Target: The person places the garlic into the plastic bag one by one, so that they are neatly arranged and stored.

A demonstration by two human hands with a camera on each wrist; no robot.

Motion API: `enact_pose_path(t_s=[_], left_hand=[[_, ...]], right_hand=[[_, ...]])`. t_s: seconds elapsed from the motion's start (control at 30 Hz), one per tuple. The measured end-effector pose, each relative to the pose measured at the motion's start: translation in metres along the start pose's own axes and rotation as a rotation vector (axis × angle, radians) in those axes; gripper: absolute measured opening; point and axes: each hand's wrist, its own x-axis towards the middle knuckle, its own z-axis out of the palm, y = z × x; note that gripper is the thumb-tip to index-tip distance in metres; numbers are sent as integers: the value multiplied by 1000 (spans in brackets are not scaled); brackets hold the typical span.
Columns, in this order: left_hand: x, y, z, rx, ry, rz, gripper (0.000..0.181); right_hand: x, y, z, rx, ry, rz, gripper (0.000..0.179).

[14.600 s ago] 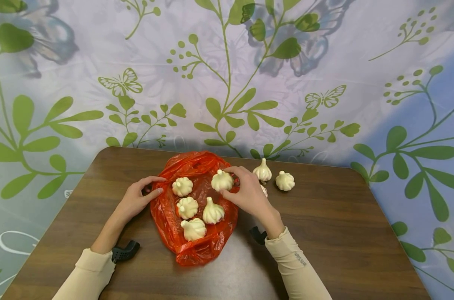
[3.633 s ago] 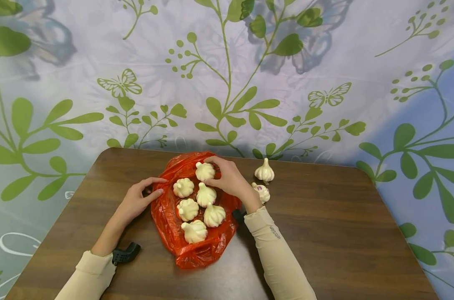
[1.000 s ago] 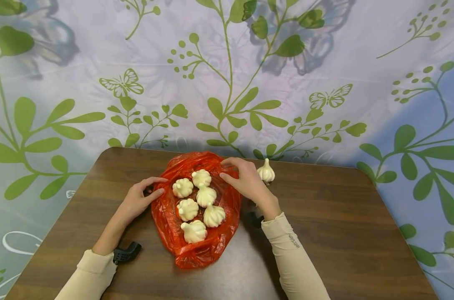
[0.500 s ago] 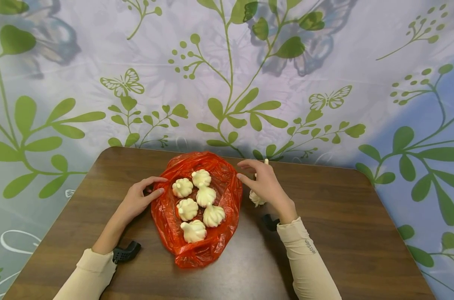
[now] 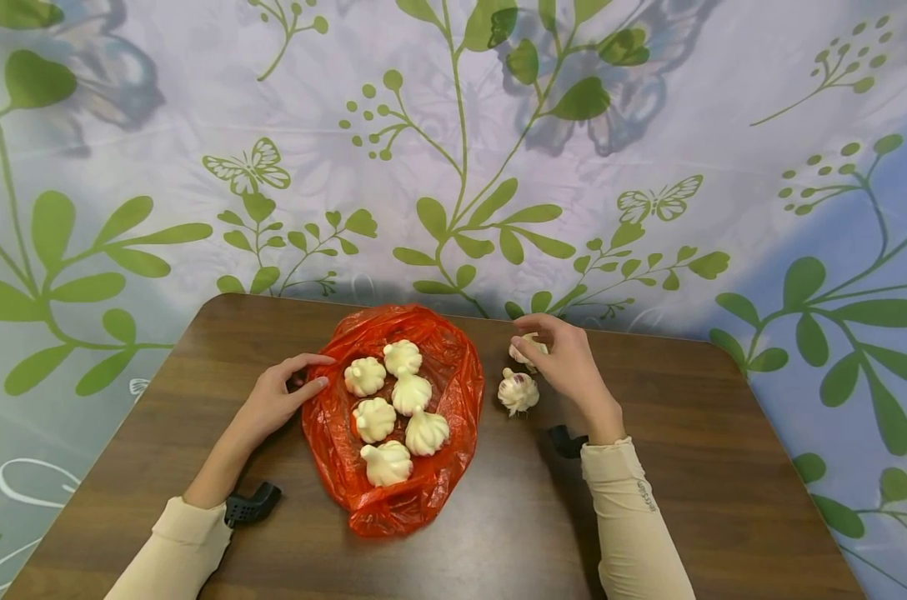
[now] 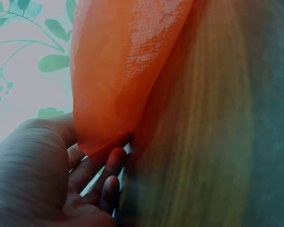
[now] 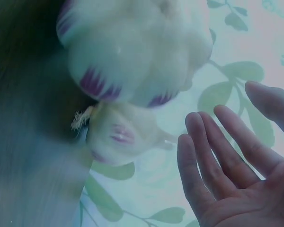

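Note:
A red plastic bag (image 5: 320, 446) lies spread with its mouth up, several garlic bulbs (image 5: 427, 432) inside it. At its left edge my left hand (image 5: 273, 400) holds the rim; in the left wrist view the plastic (image 6: 113, 71) hangs between thumb and fingers. To the right of the bag, my right hand (image 5: 569, 358) reaches over a far garlic bulb (image 5: 524, 352), partly hidden by the fingers. A nearer garlic bulb (image 5: 517, 392) with purple streaks lies in front. In the right wrist view the fingers (image 7: 222, 161) are spread, holding nothing, beside the two bulbs.
A brown wood-grain table (image 5: 648, 500) carries everything, its back edge close to a wall cloth (image 5: 311, 150) printed with leaves and butterflies. Black wrist cameras (image 5: 253, 504) sit under both forearms.
Over the earlier frames, more garlic went from the table into the bag. My right hand has since moved right from the bag to the far bulb. My left hand stays on the rim.

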Motion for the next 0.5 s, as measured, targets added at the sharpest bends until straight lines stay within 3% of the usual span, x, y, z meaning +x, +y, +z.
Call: enact_pose_path(t_s=[0.2, 0.5], left_hand=[[-1, 1, -1, 3, 0, 4, 33], [-1, 1, -1, 11, 0, -2, 33]], right_hand=[[0, 5, -8, 9, 36, 12, 31], [-2, 20, -16, 22, 185, 89, 32]])
